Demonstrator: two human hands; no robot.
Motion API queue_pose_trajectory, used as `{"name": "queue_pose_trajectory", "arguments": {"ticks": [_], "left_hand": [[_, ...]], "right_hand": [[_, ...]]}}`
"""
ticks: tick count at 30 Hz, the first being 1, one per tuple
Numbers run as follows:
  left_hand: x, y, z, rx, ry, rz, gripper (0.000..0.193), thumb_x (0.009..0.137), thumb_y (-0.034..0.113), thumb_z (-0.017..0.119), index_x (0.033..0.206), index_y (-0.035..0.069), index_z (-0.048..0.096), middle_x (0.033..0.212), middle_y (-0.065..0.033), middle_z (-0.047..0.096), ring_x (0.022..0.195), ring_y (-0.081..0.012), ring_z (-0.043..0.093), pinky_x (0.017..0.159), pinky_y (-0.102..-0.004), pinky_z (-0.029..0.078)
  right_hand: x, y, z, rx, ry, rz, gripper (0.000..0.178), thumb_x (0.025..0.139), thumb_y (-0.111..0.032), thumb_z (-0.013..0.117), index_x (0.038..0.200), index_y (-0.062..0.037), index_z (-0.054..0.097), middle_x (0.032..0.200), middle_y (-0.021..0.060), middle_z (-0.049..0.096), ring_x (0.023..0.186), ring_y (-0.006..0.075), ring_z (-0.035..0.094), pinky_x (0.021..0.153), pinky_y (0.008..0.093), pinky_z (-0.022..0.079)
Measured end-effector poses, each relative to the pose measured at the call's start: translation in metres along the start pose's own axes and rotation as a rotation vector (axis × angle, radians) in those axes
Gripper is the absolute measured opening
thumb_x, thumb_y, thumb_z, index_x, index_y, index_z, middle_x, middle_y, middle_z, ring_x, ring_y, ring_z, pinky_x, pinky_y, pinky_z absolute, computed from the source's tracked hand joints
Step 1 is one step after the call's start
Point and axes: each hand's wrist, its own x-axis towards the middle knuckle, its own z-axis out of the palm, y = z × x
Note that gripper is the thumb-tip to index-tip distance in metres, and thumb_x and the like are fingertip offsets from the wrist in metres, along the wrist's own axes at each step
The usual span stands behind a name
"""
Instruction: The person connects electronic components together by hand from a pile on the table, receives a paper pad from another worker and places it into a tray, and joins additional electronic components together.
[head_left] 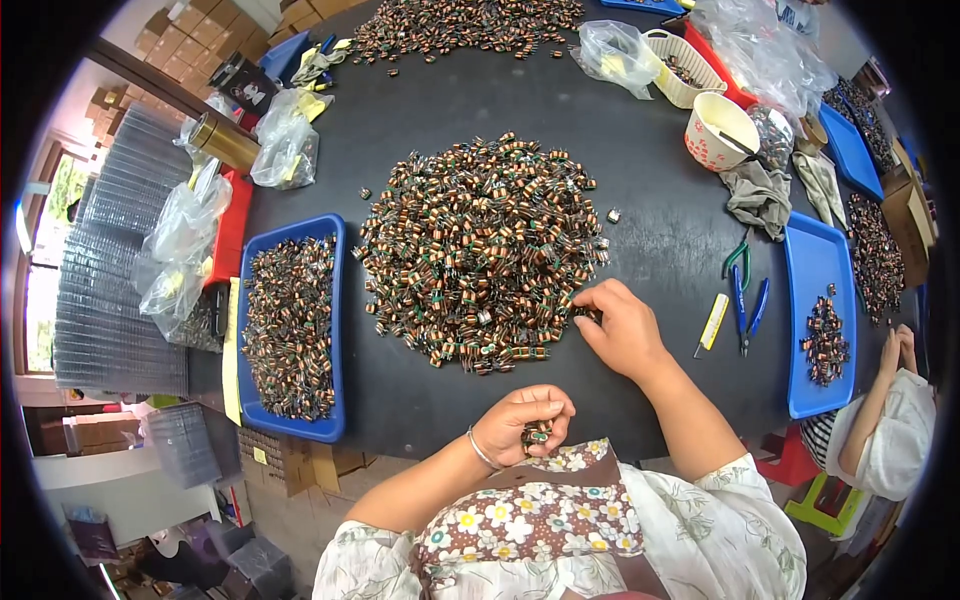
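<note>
A large heap of small copper-wound coils (480, 240) with dark cores and green parts lies in the middle of the black table. My left hand (522, 420), with a bracelet at the wrist, is curled in front of my body around several coils (538, 432). At the heap's lower right edge is my right hand (620, 325); its thumb and fingertips close on a coil (588, 314), partly hidden by the fingers. A blue tray (340, 330) full of similar coils stands to the left of the heap.
To the right lie green-handled pliers (738, 262), blue-handled cutters (743, 315), a yellow-and-white knife (712, 322) and a blue tray (800, 395) with a few coils. A bowl (705, 150) and basket (665, 85) stand beyond. Another person's hands (898, 350) show at far right.
</note>
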Motion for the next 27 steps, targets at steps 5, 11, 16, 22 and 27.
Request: {"name": "queue_pose_trajectory", "arguments": {"ticks": [5,11,16,22,27], "left_hand": [[0.001,0.003,0.006,-0.128,0.004,0.043,0.017,0.088,0.015,0.05,0.1,0.003,0.054,0.087,-0.0123,0.057,0.063,-0.0174,0.054,0.04,-0.0223,0.036],[0.005,0.0,0.011,-0.046,0.064,0.065,0.017,0.087,0.011,0.052,0.103,0.005,0.052,0.091,-0.012,0.057,0.062,-0.0139,0.052,0.04,-0.0192,0.035],[0.019,0.01,0.027,0.06,0.27,0.148,0.024,0.085,0.008,0.057,0.107,0.007,0.048,0.089,-0.0085,0.058,0.06,-0.01,0.052,0.039,-0.0183,0.031],[0.03,0.006,0.025,0.159,0.304,0.162,0.018,0.085,0.008,0.058,0.102,0.007,0.05,0.088,-0.0071,0.06,0.058,-0.0074,0.052,0.039,-0.0177,0.03],[0.036,0.008,0.031,0.203,0.367,0.194,0.017,0.086,0.009,0.058,0.101,0.006,0.052,0.086,-0.0069,0.06,0.055,-0.0065,0.05,0.039,-0.0173,0.029]], "right_hand": [[-0.002,0.006,-0.001,0.043,0.027,-0.022,0.016,0.071,-0.006,0.068,0.086,-0.0048,0.062,0.081,0.0057,0.056,0.057,0.0159,0.052,0.054,0.0269,0.043],[-0.012,0.0,-0.017,0.388,-0.142,0.117,0.012,0.074,-0.005,0.066,0.084,-0.0002,0.061,0.076,0.0026,0.056,0.056,0.005,0.048,0.052,0.0207,0.04],[-0.022,-0.004,-0.031,0.49,-0.333,0.109,0.011,0.073,-0.004,0.065,0.083,-0.0006,0.061,0.076,0.0026,0.057,0.057,0.0049,0.05,0.052,0.0207,0.041],[-0.019,-0.011,-0.029,0.534,-0.383,0.025,0.008,0.073,-0.001,0.064,0.081,-0.0006,0.063,0.072,0.0056,0.058,0.059,0.0106,0.055,0.053,0.0226,0.043],[-0.011,0.006,-0.037,0.389,-0.232,-0.069,0.012,0.072,0.0,0.065,0.084,-0.0011,0.065,0.076,0.0059,0.058,0.064,0.0107,0.054,0.055,0.0218,0.041]]}}
